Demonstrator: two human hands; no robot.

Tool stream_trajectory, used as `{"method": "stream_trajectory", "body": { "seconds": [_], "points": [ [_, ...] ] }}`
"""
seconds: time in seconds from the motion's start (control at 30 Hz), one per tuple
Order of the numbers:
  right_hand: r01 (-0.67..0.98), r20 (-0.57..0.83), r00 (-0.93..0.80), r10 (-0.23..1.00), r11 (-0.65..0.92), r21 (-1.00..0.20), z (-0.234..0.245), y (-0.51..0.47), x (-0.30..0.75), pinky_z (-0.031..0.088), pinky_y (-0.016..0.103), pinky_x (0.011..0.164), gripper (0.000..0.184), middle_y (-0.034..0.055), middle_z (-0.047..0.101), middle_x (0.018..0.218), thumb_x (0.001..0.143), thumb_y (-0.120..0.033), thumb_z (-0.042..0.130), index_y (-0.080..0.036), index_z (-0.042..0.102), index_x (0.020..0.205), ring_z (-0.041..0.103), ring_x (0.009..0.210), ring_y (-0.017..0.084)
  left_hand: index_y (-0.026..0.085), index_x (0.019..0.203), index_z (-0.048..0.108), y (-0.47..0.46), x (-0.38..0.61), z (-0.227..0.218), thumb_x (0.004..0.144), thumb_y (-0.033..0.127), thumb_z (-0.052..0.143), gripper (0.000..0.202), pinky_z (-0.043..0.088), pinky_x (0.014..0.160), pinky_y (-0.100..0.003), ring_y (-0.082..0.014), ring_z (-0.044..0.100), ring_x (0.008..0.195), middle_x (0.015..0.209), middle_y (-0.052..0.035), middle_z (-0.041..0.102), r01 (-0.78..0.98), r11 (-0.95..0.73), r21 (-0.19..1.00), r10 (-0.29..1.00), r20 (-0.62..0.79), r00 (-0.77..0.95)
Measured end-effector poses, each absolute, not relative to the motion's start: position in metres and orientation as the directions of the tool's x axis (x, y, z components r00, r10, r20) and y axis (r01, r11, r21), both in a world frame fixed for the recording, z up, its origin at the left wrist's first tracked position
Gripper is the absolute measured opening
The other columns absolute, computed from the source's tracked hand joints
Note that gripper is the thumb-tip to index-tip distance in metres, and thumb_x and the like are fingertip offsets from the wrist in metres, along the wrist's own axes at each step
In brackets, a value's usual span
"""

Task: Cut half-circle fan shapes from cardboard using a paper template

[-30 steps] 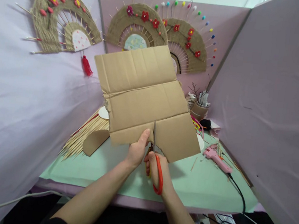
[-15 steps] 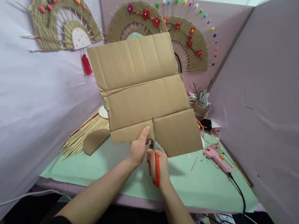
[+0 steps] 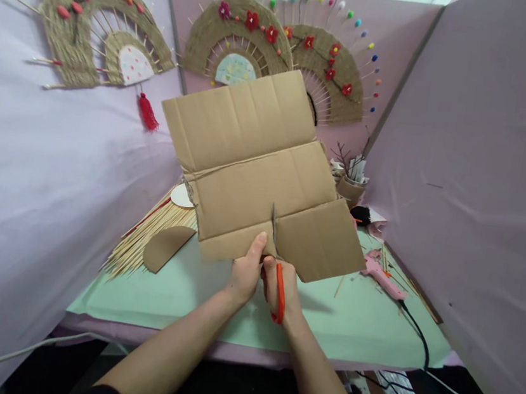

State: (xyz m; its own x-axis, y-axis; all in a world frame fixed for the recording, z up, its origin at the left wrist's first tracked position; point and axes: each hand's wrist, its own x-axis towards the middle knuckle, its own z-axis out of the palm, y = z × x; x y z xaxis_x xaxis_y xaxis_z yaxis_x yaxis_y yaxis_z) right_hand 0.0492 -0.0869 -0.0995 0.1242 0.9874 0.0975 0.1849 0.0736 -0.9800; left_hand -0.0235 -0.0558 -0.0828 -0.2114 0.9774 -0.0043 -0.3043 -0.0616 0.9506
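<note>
A large creased sheet of cardboard (image 3: 257,164) is held up, tilted, above the table. My left hand (image 3: 248,270) grips its lower edge, the thumb on the near face and the fingers hidden behind. Close beside it, my right hand (image 3: 283,289) is closed round the red-orange handles of a pair of scissors (image 3: 280,294). One blade lies on the near face of the cardboard, its tip just above the lower crease, inside a cut that runs up from the bottom edge. The other blade is hidden behind the sheet.
On the green tabletop (image 3: 173,304), a cardboard half-disc (image 3: 165,249) lies by a bundle of thin sticks (image 3: 143,236) at the left. A pink glue gun (image 3: 384,279) with a black cord rests at the right. Decorated twine fans (image 3: 246,41) hang on the walls behind.
The cardboard has shifted slightly right and down with both hands. The scissor blade has moved further up into the cardboard, its tip now beyond the lower crease.
</note>
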Motion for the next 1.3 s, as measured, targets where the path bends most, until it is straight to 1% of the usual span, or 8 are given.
{"method": "stream_trajectory", "body": {
  "seconds": [0.23,0.33,0.47,0.57,0.77,0.93,1.07,1.3],
  "points": [
    [0.104,0.022,-0.077,0.997,0.030,-0.994,-0.096,-0.096,0.048,0.035,0.024,0.043,0.067,-0.0014,0.042,0.054,0.076,-0.084,0.028,-0.020,0.047,0.069,0.040,0.046,0.011,0.016,0.081,0.071,-0.037,-0.038,-0.076,0.069,0.055,0.070,0.041,0.053,0.072,-0.030,-0.0229,0.068,0.090,0.089,-0.0081,0.074,-0.286,0.045,0.957,0.966,-0.115,-0.232],
    [0.113,-0.067,-0.281,0.957,-0.036,-0.993,-0.093,-0.119,0.057,0.035,0.023,0.045,0.064,-0.0018,0.042,0.060,0.080,-0.081,0.028,-0.019,0.047,0.074,0.039,0.048,0.010,0.019,0.091,0.070,-0.013,-0.060,-0.057,0.067,0.047,0.073,0.037,0.052,0.069,-0.026,-0.0196,0.067,0.096,0.103,-0.0055,0.072,-0.377,-0.073,0.924,0.955,-0.045,-0.294],
    [0.207,-0.061,-0.398,0.915,0.024,-0.978,-0.085,-0.149,0.088,0.032,0.024,0.048,0.059,-0.0009,0.043,0.061,0.083,-0.075,0.033,-0.019,0.048,0.072,0.037,0.053,0.011,0.019,0.091,0.069,0.008,-0.094,-0.038,0.064,0.039,0.076,0.034,0.050,0.066,-0.023,-0.0168,0.066,0.092,0.102,-0.0037,0.072,-0.432,-0.164,0.887,0.958,0.040,-0.282],
    [0.162,0.049,-0.333,0.942,0.109,-0.981,-0.077,-0.153,0.116,0.034,0.027,0.052,0.054,-0.0001,0.043,0.062,0.083,-0.071,0.037,-0.020,0.049,0.073,0.038,0.055,0.013,0.017,0.083,0.069,0.004,-0.112,-0.035,0.061,0.037,0.077,0.030,0.050,0.066,-0.023,-0.0171,0.067,0.087,0.089,-0.0036,0.072,-0.426,-0.159,0.891,0.968,0.055,-0.244],
    [0.198,0.217,0.178,0.960,0.182,-0.963,-0.084,-0.130,0.146,0.037,0.028,0.054,0.036,0.0003,0.045,0.067,0.088,-0.055,0.043,-0.020,0.049,0.081,0.042,0.058,0.015,0.018,0.063,0.070,-0.017,-0.118,-0.035,0.058,0.024,0.076,0.010,0.053,0.077,-0.030,-0.0248,0.067,0.092,0.075,-0.0045,0.072,-0.264,-0.081,0.961,0.973,0.020,-0.228],
    [0.367,0.221,0.027,0.975,0.196,-0.909,-0.081,-0.132,0.145,0.038,0.028,0.054,0.034,0.0007,0.048,0.068,0.085,-0.053,0.046,-0.019,0.051,0.081,0.043,0.058,0.014,0.016,0.070,0.073,-0.019,-0.114,-0.038,0.060,0.034,0.077,0.021,0.050,0.092,-0.037,-0.0273,0.066,0.099,0.086,-0.0075,0.075,-0.288,-0.093,0.953,0.993,0.067,-0.099],
    [0.499,0.099,-0.177,0.979,0.176,-0.848,-0.057,-0.135,0.153,0.035,0.027,0.051,0.030,0.0005,0.048,0.063,0.082,-0.048,0.048,-0.020,0.050,0.072,0.042,0.055,0.014,0.013,0.082,0.074,-0.011,-0.121,-0.043,0.063,0.043,0.076,0.036,0.048,0.096,-0.038,-0.0281,0.065,0.104,0.092,-0.0104,0.075,-0.290,-0.024,0.957,0.999,0.033,0.029],
    [0.665,-0.269,-0.318,0.909,0.012,-0.747,-0.024,-0.127,0.166,0.030,0.026,0.044,0.024,0.0010,0.048,0.057,0.082,-0.038,0.048,-0.021,0.049,0.064,0.040,0.050,0.013,0.015,0.091,0.070,-0.013,-0.123,-0.047,0.062,0.031,0.079,0.034,0.055,0.085,-0.039,-0.0255,0.069,0.092,0.095,-0.0088,0.075,-0.388,0.051,0.920,0.997,-0.027,0.065]
  ]
}}
